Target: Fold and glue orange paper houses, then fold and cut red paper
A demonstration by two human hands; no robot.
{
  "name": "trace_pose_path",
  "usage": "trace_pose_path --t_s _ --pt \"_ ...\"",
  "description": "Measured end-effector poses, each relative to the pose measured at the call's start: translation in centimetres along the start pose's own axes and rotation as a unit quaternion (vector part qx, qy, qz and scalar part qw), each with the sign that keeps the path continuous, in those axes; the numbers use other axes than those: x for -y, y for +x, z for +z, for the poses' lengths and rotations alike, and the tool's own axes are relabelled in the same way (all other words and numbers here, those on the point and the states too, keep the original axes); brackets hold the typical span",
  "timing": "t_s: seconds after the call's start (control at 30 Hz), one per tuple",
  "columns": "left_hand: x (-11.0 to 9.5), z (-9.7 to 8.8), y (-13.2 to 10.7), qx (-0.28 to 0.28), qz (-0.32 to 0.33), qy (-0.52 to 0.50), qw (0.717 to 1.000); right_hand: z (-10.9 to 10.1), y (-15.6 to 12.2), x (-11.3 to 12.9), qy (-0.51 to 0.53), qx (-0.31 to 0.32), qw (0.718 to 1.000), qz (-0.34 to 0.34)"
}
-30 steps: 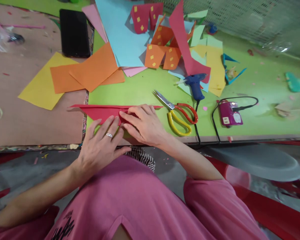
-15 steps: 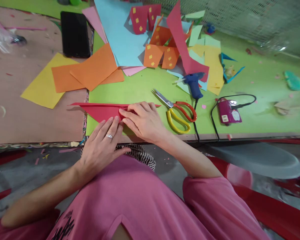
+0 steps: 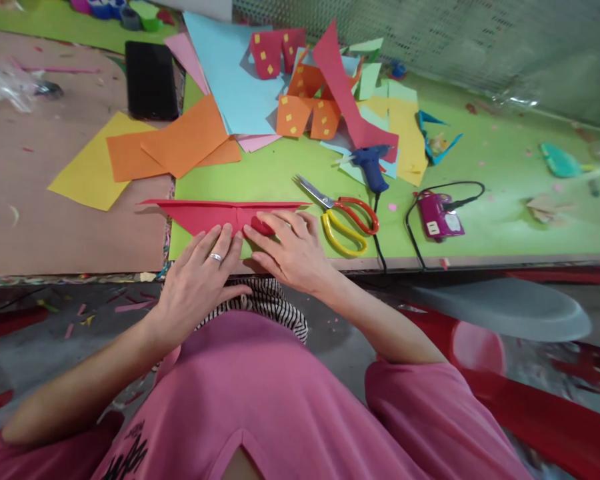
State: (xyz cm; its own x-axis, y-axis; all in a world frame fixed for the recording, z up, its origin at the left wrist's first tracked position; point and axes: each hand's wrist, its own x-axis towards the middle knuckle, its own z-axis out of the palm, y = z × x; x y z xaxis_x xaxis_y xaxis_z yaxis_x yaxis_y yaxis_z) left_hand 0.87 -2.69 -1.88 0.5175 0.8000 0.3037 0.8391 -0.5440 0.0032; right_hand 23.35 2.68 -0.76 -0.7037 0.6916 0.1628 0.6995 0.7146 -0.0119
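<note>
A folded sheet of red paper (image 3: 205, 217) lies near the table's front edge, its long folded strip along the far side. My left hand (image 3: 195, 270) rests flat on its near edge, fingers stretched out, a ring on one finger. Beside it, my right hand (image 3: 293, 250) presses the paper's right half with fingers spread; that part of the sheet is covered. Just right of this hand lie scissors (image 3: 337, 207) with one red and one yellow handle, blades parted slightly. A blue glue gun (image 3: 371, 167) is behind them.
Orange paper (image 3: 180, 137), yellow paper (image 3: 93, 163) and a black tablet-like device (image 3: 151, 81) lie at the left. Blue sheets (image 3: 235, 80) and orange cut-outs with yellow squares (image 3: 289, 117) are at the back. A purple power socket box (image 3: 440, 217) with a black cable sits right.
My right hand has slid along the red paper away from its middle, baring a crease there, and its fingers have spread. The left hand stays on the near edge. The view has shifted slightly.
</note>
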Motion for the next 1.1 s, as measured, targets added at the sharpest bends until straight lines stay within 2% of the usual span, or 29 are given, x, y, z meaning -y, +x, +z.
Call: trace_pose_path --t_s 0.2,0.3,0.4,0.47,0.6,0.87,1.1 --pt "0.1 0.2 -0.2 0.001 -0.007 -0.039 0.999 -0.6 -2.7 -1.8 -0.014 0.007 0.998 0.058" --pt "0.2 0.3 -0.2 -0.001 -0.002 -0.043 0.999 -1.0 -3.2 -1.6 -0.008 -0.005 0.997 0.078" --pt "0.3 0.3 -0.2 -0.003 0.008 -0.038 0.999 -1.0 -1.7 -0.4 0.015 -0.02 0.998 0.055" --pt "0.3 0.2 -0.1 -0.006 0.01 -0.036 0.999 -0.6 0.0 0.4 0.042 -0.01 0.999 0.032" --pt "0.3 0.4 0.0 -0.032 0.015 -0.013 0.999 0.0 2.2 0.9 0.057 0.02 0.998 0.027" --pt "0.7 1.0 -0.4 -0.08 -0.017 -0.053 0.995 -0.1 2.0 1.1 -0.029 0.024 0.999 0.005" --pt "2.2 0.1 -3.3 -0.083 -0.062 -0.043 0.994 0.2 2.1 1.2 -0.022 0.026 0.999 0.01"
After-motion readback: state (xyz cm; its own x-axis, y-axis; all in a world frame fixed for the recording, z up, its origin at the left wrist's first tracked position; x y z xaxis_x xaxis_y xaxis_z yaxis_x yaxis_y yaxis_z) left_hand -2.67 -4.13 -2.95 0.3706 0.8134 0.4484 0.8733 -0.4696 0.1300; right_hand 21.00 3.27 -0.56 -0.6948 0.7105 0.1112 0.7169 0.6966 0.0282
